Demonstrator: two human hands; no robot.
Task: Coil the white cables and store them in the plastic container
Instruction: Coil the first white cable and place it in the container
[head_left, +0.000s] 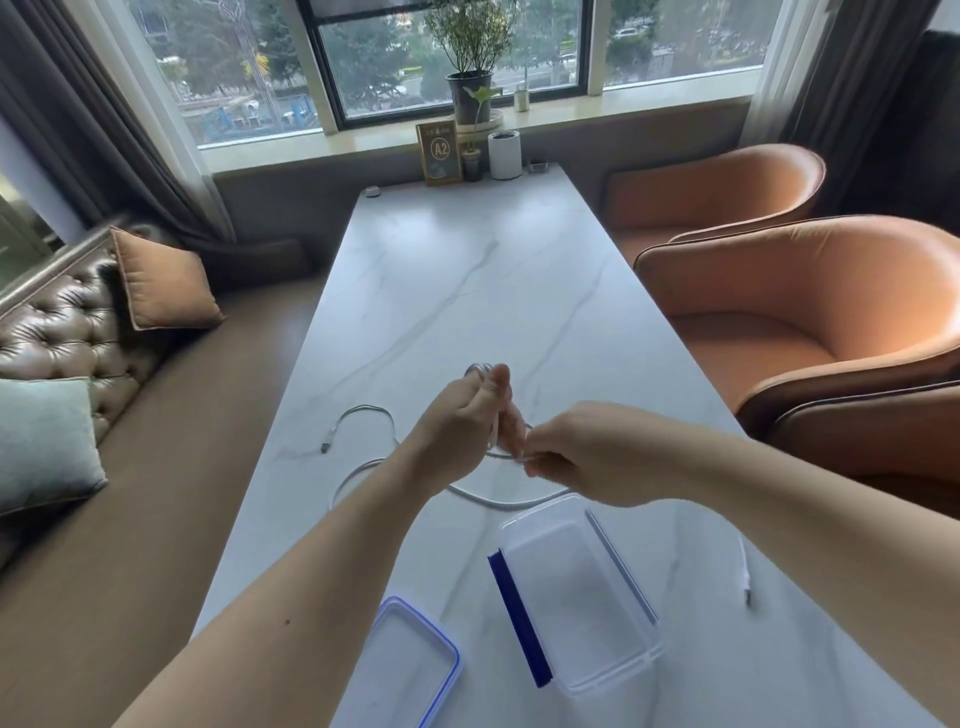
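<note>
My left hand (467, 415) is raised over the middle of the table, shut on a small coil of white cable whose loops show above my fingers. Just to its right, my right hand (582, 457) pinches the same cable close to the coil. The loose rest of this white cable (363, 415) trails across the table to the left and ends in a plug. A clear plastic container (576, 592) with blue clips stands open near the front edge, below my hands. Its lid (410, 665) lies flat to the left of it. A second white cable (745, 571) lies at the right, partly hidden by my right forearm.
The white marble table (467, 270) runs toward the window. At its far end stand a sign marked A2 (440, 153), a white cup (504, 155) and a small plant. Two orange armchairs (810, 322) stand at the right, a brown sofa with cushions (78, 322) at the left.
</note>
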